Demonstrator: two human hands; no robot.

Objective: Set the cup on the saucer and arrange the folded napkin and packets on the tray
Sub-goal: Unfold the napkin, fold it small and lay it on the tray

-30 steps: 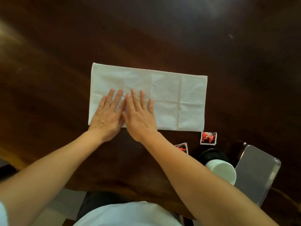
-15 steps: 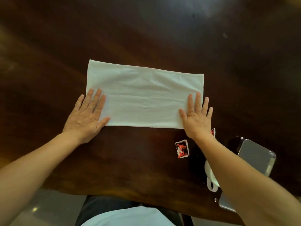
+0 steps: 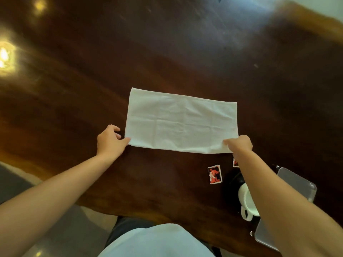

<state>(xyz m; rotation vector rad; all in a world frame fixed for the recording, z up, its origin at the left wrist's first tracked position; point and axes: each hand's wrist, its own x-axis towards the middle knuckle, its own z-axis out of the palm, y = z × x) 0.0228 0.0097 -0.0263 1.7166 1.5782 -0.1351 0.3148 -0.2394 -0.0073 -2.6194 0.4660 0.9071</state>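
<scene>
On the table: white rectangular cloth napkin (image 3: 181,121) lies flat on dark polished wood (image 3: 167,52).
Left hand (image 3: 109,141): pinches the napkin's near-left corner.
Right hand (image 3: 240,144): pinches its near-right corner.
Red-and-black square packet (image 3: 214,174): near the white ceramic cup (image 3: 246,201) and clear plastic tray (image 3: 297,184).

Right forearm (image 3: 274,197) covers most of the white cup (image 3: 246,198); only its left rim and handle loop show. Dark saucer (image 3: 234,184) under it is mostly hidden, blending into the dark table (image 3: 167,52). Second packet (image 3: 235,162) is a sliver behind the wrist, print unreadable. Clear tray (image 3: 297,182) is split by the forearm, near corner partly hidden. Right hand (image 3: 239,143) fingertips are tucked out of sight at the napkin (image 3: 181,120) corner. Far table corners blurred, glare spots.
</scene>
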